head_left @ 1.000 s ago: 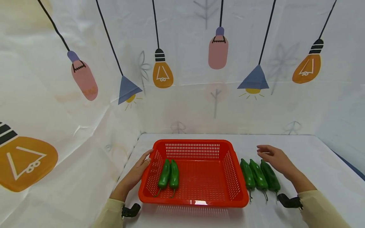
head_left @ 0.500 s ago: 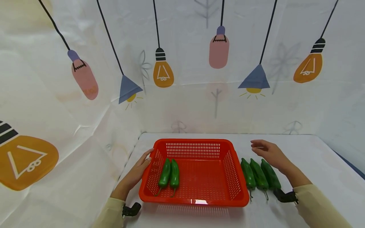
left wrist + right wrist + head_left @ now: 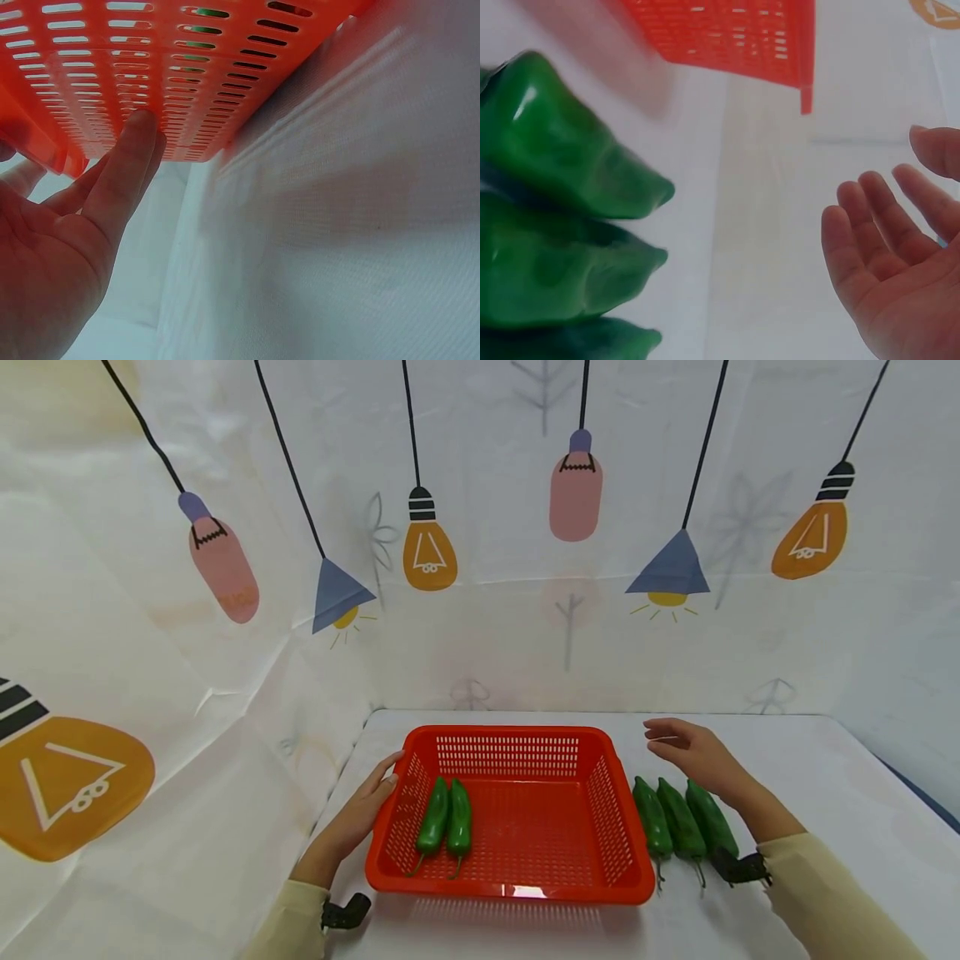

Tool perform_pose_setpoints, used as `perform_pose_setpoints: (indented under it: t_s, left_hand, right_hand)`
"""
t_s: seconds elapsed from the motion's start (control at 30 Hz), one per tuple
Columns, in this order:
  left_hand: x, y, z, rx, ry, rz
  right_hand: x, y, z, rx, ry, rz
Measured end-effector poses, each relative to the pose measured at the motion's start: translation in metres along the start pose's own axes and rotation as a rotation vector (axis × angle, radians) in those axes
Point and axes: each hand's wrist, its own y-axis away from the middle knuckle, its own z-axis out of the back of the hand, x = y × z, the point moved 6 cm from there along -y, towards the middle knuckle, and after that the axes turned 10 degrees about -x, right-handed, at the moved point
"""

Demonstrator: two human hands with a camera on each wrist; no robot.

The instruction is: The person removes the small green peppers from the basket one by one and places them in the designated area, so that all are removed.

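A red plastic basket (image 3: 525,827) stands on the table with two green chili peppers (image 3: 459,827) lying in its left part. My left hand (image 3: 356,818) rests at the basket's left rim. In the left wrist view, its nearly straight fingers (image 3: 124,169) touch the slotted outer wall, and the thumb is mostly cut off. Three more green peppers (image 3: 681,827) lie side by side right of the basket, the rightmost partly hidden by my right arm. Above and beyond their tips hovers my right hand (image 3: 697,756), fingers loosely bent and apart, holding nothing (image 3: 907,255).
The white table (image 3: 817,777) extends right of the peppers and in front of the basket. A white sheet (image 3: 487,643) with printed lamps hangs behind and at the left. Each wrist wears a black camera mount (image 3: 347,912).
My right hand has moved left and away from me, past the rightmost pepper's tip toward the basket's back right corner. The left hand, basket and peppers stay in place.
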Motion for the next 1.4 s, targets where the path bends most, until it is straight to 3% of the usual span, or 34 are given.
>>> perform_pose_setpoints:
  t_s: [0.67, 0.93, 1.4]
  left_hand:
    - [-0.002, 0.002, -0.001, 0.01, 0.005, -0.006]
    - [-0.007, 0.004, -0.003, 0.037, 0.024, -0.036]
    - [-0.004, 0.002, -0.002, 0.005, 0.006, -0.009]
  right_hand:
    - [0.036, -0.02, -0.014, 0.012, -0.067, 0.046]
    - [0.051, -0.03, -0.023, 0.032, -0.099, 0.072]
    - [0.067, -0.038, -0.038, 0.062, -0.124, 0.08]
